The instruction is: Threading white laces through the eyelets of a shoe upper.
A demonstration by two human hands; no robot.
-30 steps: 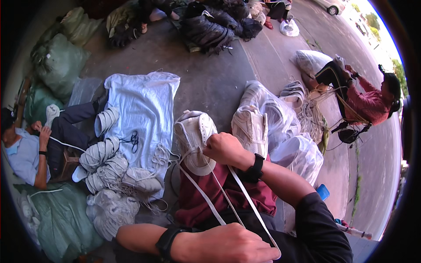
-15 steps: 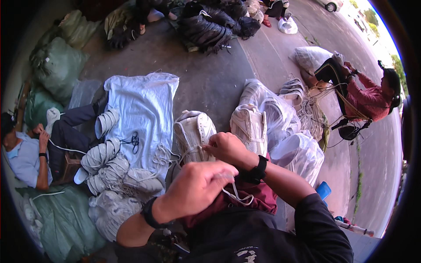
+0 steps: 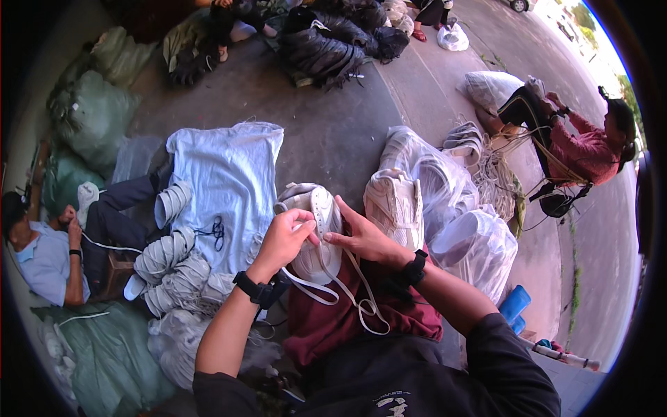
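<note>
A pale, off-white sneaker (image 3: pixel 316 267) stands in front of me above my lap, its toe hidden partly by my hands. My left hand (image 3: pixel 283 240) is closed, fingertips pinched at the row of eyelets where a white shoelace (image 3: pixel 333 279) runs. Loose ends of that lace hang in loops over my dark red cloth (image 3: pixel 313 326). On the shoe's other side, my right hand (image 3: pixel 365 240) is spread, thumb toward the eyelets and index finger pointing away from me. A matching laced sneaker (image 3: pixel 394 208) stands just beyond my right hand.
Clear plastic bags of shoe parts (image 3: pixel 472 240) lie right. A pale blue cloth (image 3: pixel 226 181) and stacked grey shoe uppers (image 3: pixel 167 254) are left. Seated people work left (image 3: pixel 48 250) and right (image 3: pixel 583 146). Green sacks (image 3: pixel 104 354) and black bundles (image 3: pixel 326 45) lie around.
My left hand has moved forward from near my body to the shoe's eyelets, and the lace has dropped into hanging loops. My right hand has opened and shifted slightly right.
</note>
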